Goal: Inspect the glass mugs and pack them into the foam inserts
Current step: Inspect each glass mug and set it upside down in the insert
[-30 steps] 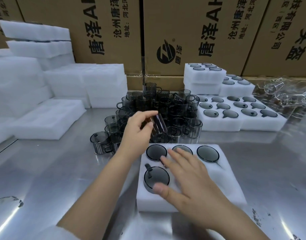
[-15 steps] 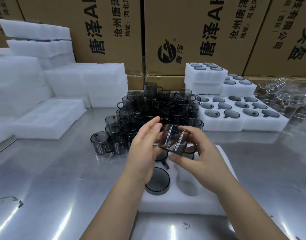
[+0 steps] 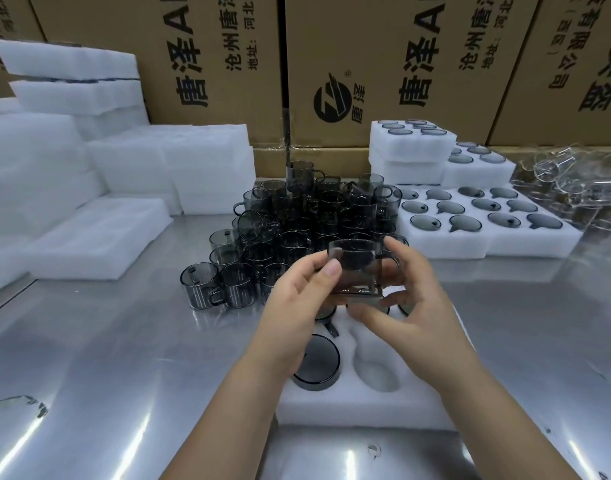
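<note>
Two bare hands up over the steel bench (image 3: 106,358), sharing one smoky grey glass mug (image 3: 354,268) — left hand (image 3: 297,306) pinching its left wall between thumb and fingertips, right hand (image 3: 421,317) curled round the handle side, thumb tucked under the base. Held roughly upright, mouth uppermost, touching nothing but skin, just above the far row of the white foam insert (image 3: 366,412) lying nearest the body.

Reads as the inspecting step: lifted clear of the foam, free to be turned and checked for chips or cracks, not yet lowered.

Below, one packed mug (image 3: 317,362) seated in the front-left pocket, only its dark round face showing. Beside it, to the right, an empty moulded pocket (image 3: 376,372) with a notch for a handle. Far-row pockets mostly hidden behind the hands; filled or not, hard to tell.

Next, probably: finish the look-over, then line the handle up with the notch of the open pocket and press down squarely — thin glass, snug foam, so no forcing at an angle. Flip first or not: impossible to judge from here.

Behind, a heaped pile of loose grey mugs (image 3: 297,216) waiting. To the right, filled foam inserts (image 3: 487,237) stacked and laid out.
</note>
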